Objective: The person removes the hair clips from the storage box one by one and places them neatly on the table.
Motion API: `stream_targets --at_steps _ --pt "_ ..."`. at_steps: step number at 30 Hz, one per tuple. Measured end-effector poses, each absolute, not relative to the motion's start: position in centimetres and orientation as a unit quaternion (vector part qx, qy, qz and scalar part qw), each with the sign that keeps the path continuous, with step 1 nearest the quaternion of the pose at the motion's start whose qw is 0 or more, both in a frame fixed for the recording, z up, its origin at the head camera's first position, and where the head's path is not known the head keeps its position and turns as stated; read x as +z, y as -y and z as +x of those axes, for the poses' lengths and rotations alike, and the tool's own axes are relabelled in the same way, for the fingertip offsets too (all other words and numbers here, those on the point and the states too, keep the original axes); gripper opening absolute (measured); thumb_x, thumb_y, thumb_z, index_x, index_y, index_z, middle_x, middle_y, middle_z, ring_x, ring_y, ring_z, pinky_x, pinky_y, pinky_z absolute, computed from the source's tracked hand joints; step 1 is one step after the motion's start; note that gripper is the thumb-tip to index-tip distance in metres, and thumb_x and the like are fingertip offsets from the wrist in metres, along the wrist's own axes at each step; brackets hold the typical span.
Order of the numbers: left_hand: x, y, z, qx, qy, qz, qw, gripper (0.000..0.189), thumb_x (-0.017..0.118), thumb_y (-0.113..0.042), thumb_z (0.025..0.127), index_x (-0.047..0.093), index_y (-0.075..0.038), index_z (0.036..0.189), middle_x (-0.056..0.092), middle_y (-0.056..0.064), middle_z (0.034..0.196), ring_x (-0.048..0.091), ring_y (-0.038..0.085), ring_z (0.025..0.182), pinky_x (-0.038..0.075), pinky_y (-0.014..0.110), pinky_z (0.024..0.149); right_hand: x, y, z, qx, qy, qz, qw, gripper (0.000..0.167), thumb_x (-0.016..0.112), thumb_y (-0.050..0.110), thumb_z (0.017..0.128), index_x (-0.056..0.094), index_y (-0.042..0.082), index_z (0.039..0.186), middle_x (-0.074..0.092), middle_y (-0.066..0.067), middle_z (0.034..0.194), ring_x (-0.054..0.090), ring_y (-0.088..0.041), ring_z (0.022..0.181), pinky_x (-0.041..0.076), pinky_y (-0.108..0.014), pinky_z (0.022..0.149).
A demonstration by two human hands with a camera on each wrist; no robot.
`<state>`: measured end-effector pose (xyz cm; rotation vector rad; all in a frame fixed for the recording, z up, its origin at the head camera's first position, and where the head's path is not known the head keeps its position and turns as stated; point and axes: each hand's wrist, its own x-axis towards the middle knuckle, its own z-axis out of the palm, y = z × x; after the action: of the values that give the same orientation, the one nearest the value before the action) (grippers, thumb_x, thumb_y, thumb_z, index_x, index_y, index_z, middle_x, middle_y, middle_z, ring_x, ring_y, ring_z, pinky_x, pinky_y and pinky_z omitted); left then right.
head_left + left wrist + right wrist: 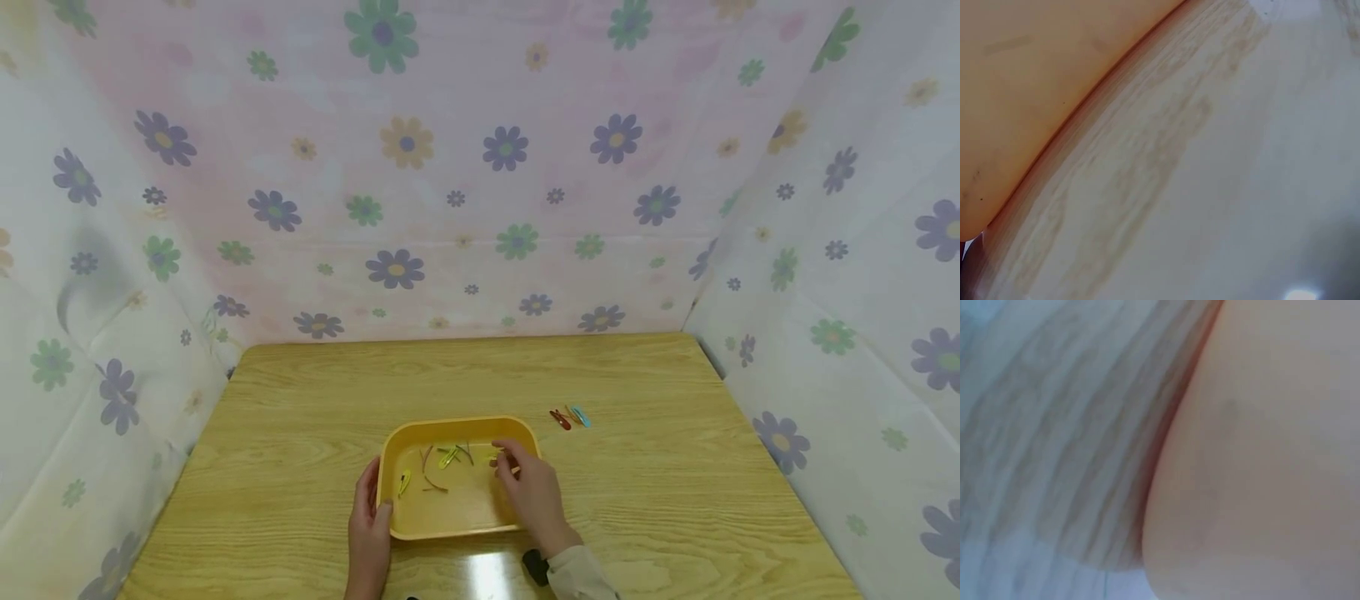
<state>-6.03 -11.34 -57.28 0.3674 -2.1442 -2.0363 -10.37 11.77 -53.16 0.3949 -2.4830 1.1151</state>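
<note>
A yellow plastic tray [450,532] sits on the wooden table. My left hand [369,525] grips its left side, thumb over the rim and fingers along the outer wall. Over the tray's right part is my right hand [531,492], fingers bent down and fingertips beside a small yellow piece [490,456]; I cannot tell whether they pinch it. Inside the tray lie a yellow-green snap hair clip [448,457], another yellow hair clip [404,482] at the left, and several thin brown strands [435,486]. The wrist views show mostly skin and blurred wood grain.
Right of the tray's far corner, a dark red hair clip [560,419] and a light blue hair clip [581,416] lie on the table [660,467] with a thin brown strand between them. Flower-printed cloth [465,167] walls the table at the back and both sides.
</note>
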Motion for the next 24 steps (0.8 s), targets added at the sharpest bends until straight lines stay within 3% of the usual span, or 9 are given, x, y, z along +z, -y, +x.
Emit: stream_targets --at_steps 3,7,11,17,24 --pt "-57.2 11.4 -6.0 -0.679 0.719 0.127 0.079 0.062 0.039 0.003 0.084 0.030 -0.024 0.139 0.031 -0.013 0.137 0.028 0.005 0.126 0.034 0.009 0.088 -53.2 -11.9 -10.3 0.441 0.867 0.136 0.190 0.019 0.058 0.012 0.085 0.063 0.010 0.104 0.066 0.007 0.075 0.059 -0.005 0.058 0.043 -0.013 0.047" --pt "-57.3 11.4 -6.0 -0.680 0.718 0.124 0.085 0.062 0.039 0.004 0.083 0.031 -0.023 0.138 0.032 -0.012 0.137 0.030 0.006 0.125 0.035 0.010 0.088 -53.1 -12.1 -10.2 0.511 0.833 0.121 0.173 0.017 0.058 0.019 0.086 0.064 0.007 0.098 0.067 0.003 0.074 0.062 -0.015 0.059 0.047 -0.019 0.046" --pt "-57.2 11.2 -6.0 -0.677 0.720 0.124 0.084 0.061 0.039 0.003 0.084 0.032 -0.023 0.138 0.033 -0.012 0.136 0.031 0.006 0.124 0.036 0.010 0.087 -52.6 -12.3 -10.0 0.586 0.797 0.061 0.134 0.021 0.059 0.025 0.084 0.065 0.007 0.091 0.067 0.001 0.076 0.063 -0.015 0.063 0.051 -0.027 0.048" --pt "-57.2 11.2 -6.1 -0.671 0.725 0.124 0.089 0.060 0.039 0.003 0.084 0.032 -0.023 0.138 0.034 -0.011 0.135 0.032 0.008 0.124 0.036 0.010 0.087 -50.1 -12.3 -9.3 0.656 0.747 -0.029 0.099 0.019 0.061 0.021 0.084 0.064 0.003 0.088 0.063 -0.012 0.075 0.060 -0.029 0.065 0.052 -0.033 0.051" --pt "-56.9 11.4 -5.9 -0.681 0.718 0.113 0.091 0.059 0.038 0.005 0.084 0.033 -0.021 0.137 0.033 -0.007 0.137 0.031 0.010 0.125 0.036 0.009 0.086 -51.8 -13.2 -9.9 0.706 0.698 -0.077 0.098 0.033 0.061 0.029 0.083 0.062 -0.002 0.091 0.060 -0.016 0.078 0.059 -0.022 0.064 0.051 -0.033 0.051"
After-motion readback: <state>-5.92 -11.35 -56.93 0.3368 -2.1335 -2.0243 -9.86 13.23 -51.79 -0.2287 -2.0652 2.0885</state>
